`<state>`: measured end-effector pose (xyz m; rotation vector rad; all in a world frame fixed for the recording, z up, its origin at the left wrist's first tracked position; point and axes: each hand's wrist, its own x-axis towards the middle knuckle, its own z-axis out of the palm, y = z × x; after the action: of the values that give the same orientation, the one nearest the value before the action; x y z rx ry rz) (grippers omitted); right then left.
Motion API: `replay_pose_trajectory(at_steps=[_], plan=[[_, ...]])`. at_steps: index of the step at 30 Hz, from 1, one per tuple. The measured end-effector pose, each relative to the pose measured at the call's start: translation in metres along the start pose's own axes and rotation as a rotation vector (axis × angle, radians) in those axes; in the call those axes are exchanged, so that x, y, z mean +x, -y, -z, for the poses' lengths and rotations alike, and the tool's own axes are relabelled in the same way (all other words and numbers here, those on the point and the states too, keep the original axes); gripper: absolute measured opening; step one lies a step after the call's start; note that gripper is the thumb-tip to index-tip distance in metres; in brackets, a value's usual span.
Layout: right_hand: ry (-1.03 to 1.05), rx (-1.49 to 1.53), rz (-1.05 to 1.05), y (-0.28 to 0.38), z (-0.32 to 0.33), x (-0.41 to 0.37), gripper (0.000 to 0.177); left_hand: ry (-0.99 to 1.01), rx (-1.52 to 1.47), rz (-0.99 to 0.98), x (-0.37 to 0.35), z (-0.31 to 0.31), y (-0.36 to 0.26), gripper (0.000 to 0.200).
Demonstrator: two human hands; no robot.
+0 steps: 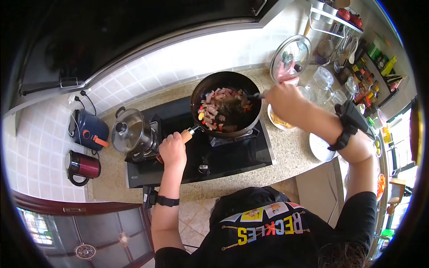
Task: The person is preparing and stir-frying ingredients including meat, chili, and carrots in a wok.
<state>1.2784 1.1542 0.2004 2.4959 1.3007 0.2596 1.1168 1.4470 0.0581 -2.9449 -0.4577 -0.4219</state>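
Observation:
My left hand [173, 149] is closed around the wooden handle [187, 135] of a dark wok [225, 77], which sits tilted on the right burner of the black gas hob. Cut pieces of meat [219, 105] with red and yellow bits lie mostly in the left half of the wok. My right hand [286, 100] is beyond the wok's right rim, closed on the handle of a spatula [255, 96]. Its blade reaches into the wok among the food and is blurred by motion.
A lidded steel pot [127, 131] stands on the left burner. Further left are a dark blue appliance [91, 127] and a red kettle [85, 166]. Right of the hob sit a bowl of pale food [279, 123], a white plate [321, 147], a glass lid [290, 56] and glass jars [322, 79].

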Motion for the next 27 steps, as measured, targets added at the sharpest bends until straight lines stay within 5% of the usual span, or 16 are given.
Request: replay_pose_trajectory(at_steps=[4, 10, 14, 18, 24, 27], plan=[[-0.182, -0.074, -0.090, -0.031, 0.023, 0.009, 0.015, -0.093, 0.053, -0.008, 0.000, -0.006, -0.001, 0.017], [0.433, 0.367, -0.330, -0.061, -0.008, 0.082, 0.026, -0.147, 0.089, 0.000, 0.000, -0.012, -0.001, 0.010], [0.434, 0.588, -0.353, -0.029, -0.002, 0.073, 0.030, -0.134, 0.101, 0.008, 0.000, -0.014, 0.001, 0.008], [-0.044, 0.397, 0.044, -0.007, -0.018, 0.039, 0.029, -0.142, 0.095, 0.016, 0.002, -0.010, -0.002, 0.008], [-0.061, 0.285, 0.090, 0.001, 0.079, -0.019, 0.011, -0.162, -0.044, 0.040, 0.000, -0.016, 0.004, 0.009], [-0.066, 0.169, 0.188, 0.025, 0.075, -0.023, 0.013, -0.128, -0.017, 0.073, 0.000, -0.008, 0.000, 0.010]])
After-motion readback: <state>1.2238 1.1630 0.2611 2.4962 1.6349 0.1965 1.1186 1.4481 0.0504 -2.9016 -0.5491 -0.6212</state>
